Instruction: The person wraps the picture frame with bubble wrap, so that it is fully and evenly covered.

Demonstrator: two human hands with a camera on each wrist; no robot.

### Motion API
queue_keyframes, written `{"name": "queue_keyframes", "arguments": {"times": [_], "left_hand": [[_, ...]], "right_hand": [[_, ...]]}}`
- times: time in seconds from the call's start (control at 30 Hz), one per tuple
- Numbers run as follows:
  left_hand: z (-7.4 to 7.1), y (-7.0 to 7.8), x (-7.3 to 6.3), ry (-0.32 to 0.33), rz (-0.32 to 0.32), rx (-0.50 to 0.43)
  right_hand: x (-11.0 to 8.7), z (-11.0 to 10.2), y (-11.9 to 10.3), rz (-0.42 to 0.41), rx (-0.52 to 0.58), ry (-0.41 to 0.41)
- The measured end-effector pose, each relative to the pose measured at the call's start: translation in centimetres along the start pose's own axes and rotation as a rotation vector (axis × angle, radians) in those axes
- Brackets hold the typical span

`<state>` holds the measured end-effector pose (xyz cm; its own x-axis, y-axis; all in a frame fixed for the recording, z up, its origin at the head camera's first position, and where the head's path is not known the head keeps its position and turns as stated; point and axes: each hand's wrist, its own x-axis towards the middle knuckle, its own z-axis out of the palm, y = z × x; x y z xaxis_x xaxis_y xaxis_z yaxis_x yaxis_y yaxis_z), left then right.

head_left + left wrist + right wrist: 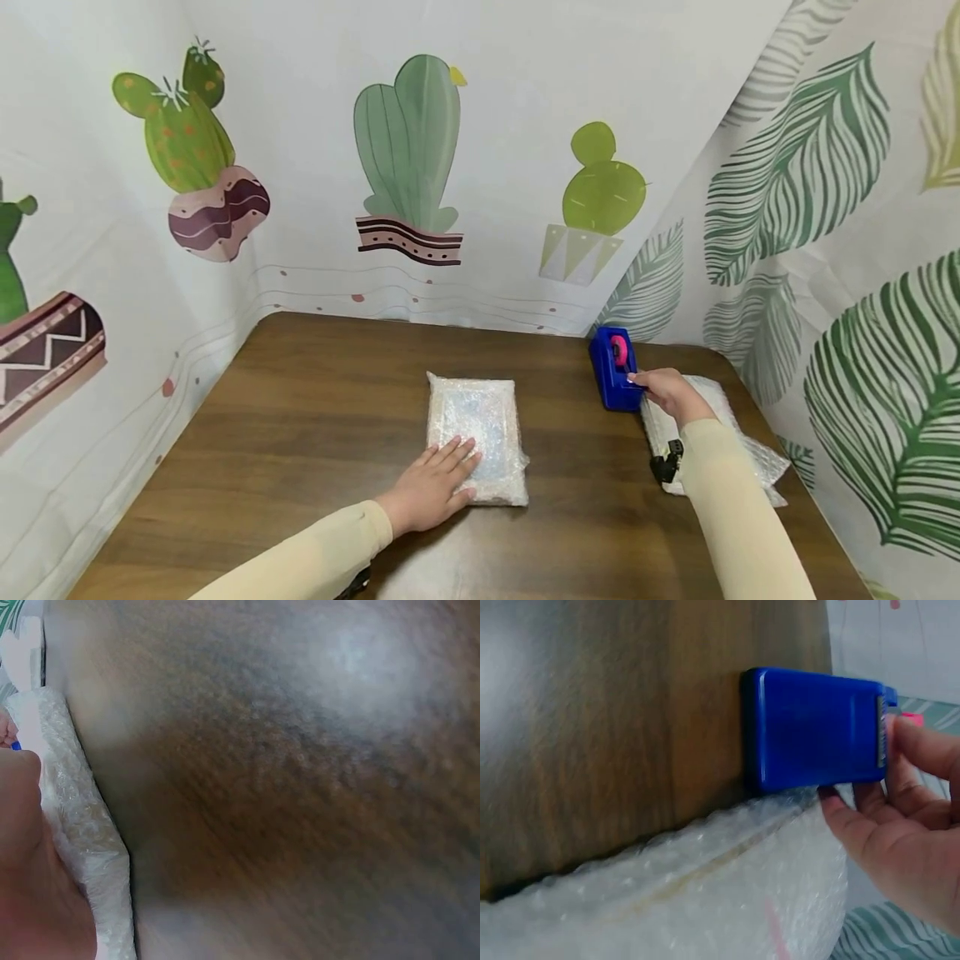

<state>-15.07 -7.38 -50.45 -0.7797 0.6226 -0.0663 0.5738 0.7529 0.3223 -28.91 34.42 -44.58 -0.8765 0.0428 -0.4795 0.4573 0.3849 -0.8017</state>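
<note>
My left hand (429, 493) lies flat with fingers spread on a bubble-wrapped rectangular package (487, 417) in the middle of the table. In the left wrist view, the package's puffy side (82, 802) shows beside that hand. At the right, my right hand (672, 393) is at the front of a blue tape dispenser (617, 383) with a pink core (619, 350). Seen from the right wrist, thumb and index finger pinch at the dispenser's toothed cutter (881, 731), where the clear tape end is hard to make out. The other fingers sit along its side.
Right of the dispenser lies more bubble wrap (705, 396), partly under the right forearm. The brown wooden table (330, 392) meets a wall cloth (495, 167) printed with cacti and leaves at its back and sides.
</note>
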Motion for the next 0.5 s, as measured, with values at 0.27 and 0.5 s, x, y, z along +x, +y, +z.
{"name": "queue_keyframes", "arguments": {"times": [0.27,0.5], "left_hand": [[-0.03,-0.13,-0.11,0.019,0.014,0.007],[0.02,-0.42,0.15,0.026,0.017,0.007]], "right_hand": [[-0.07,0.18,-0.38,0.022,-0.012,0.030],[-0.07,-0.69,-0.57,-0.031,0.053,-0.057]]}}
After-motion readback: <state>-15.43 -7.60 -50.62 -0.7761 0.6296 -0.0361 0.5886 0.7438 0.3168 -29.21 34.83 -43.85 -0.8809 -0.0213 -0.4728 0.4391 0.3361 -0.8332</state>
